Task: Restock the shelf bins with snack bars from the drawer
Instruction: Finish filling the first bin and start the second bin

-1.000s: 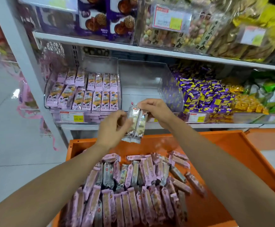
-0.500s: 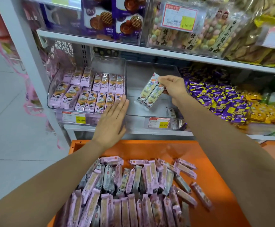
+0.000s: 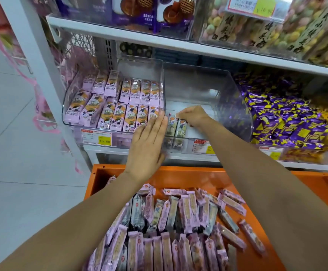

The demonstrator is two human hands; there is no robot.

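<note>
Your left hand is flat, with the fingers straight and close together, and it holds nothing. Its fingertips lie against the front right corner of the left bin, just where this bin meets the middle bin. The left bin is of clear plastic and holds pink wrapped bars, which stand in two rows and lean back.

Your right hand is inside the middle bin, low at its front left side. Its fingers are bent, and they pinch the upper ends of the two snack bars. These two snack bars lie side by side on the floor of the middle bin, close to its left wall, with their lower ends at the front lip. They are just beside your left fingertips.

Below the shelf the orange drawer stands open toward you. In it lies the pile of snack bars, partly in neat rows and partly loose at the right side. Both your forearms pass above it.

To the right of the middle bin there are purple and yellow candies. A price label sits under the left bin. The upper shelf carries clear boxes with biscuits and coloured sweets.
</note>
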